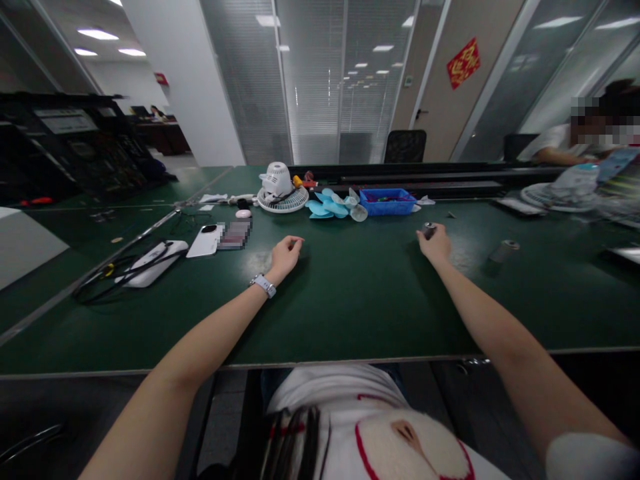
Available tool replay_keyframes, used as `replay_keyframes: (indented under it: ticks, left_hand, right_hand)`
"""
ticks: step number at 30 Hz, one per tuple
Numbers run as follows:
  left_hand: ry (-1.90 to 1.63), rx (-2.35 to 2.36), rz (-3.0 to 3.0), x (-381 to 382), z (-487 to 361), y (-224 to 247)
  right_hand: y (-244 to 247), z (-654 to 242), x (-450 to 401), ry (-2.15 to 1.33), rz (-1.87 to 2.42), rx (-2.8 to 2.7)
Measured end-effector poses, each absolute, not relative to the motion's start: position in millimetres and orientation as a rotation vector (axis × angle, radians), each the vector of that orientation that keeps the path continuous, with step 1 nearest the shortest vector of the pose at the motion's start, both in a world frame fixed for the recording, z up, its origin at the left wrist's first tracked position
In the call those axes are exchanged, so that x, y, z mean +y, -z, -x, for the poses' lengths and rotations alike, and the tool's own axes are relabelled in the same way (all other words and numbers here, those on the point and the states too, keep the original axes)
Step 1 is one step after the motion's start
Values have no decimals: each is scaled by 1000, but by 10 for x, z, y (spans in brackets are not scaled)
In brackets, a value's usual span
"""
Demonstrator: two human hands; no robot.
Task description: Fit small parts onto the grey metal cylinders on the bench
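My right hand (436, 244) is closed around a small dark-grey metal cylinder (429, 229), whose top end shows above the fingers. A similar metal cylinder (506, 251) lies on the green table to the right of that hand. My left hand (287, 256), with a watch (263, 285) on its wrist, is just above the table with its fingers curled together. Whatever those fingers hold, if anything, is hidden. Beyond the hands are light-blue fan blades (327, 205) and a white fan (280, 190) with its motor housing upward.
A blue tray (387, 202) of small parts stands at the back. On the left lie a white phone (205, 241), a white device (156, 264) and black cables (97, 283). At right, a person (560, 143) sits near another fan (570, 187). A dark machine (75, 147) stands far left.
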State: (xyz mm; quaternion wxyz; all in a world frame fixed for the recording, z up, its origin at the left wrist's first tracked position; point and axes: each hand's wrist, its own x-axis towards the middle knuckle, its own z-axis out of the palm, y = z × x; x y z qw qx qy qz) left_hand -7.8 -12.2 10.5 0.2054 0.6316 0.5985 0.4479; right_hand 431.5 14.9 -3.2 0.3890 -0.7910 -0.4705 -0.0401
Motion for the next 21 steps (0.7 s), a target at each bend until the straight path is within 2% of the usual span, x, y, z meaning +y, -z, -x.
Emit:
replay_keyframes:
  ticks: [15, 21]
  left_hand:
    - [-1250, 1670, -1734, -125, 75, -106]
    - [-1259, 1656, -1748, -109, 89, -87]
  right_hand:
    - [2, -4329, 134, 37, 2009, -1121]
    - [-105, -3943, 88, -22, 1733, -1275]
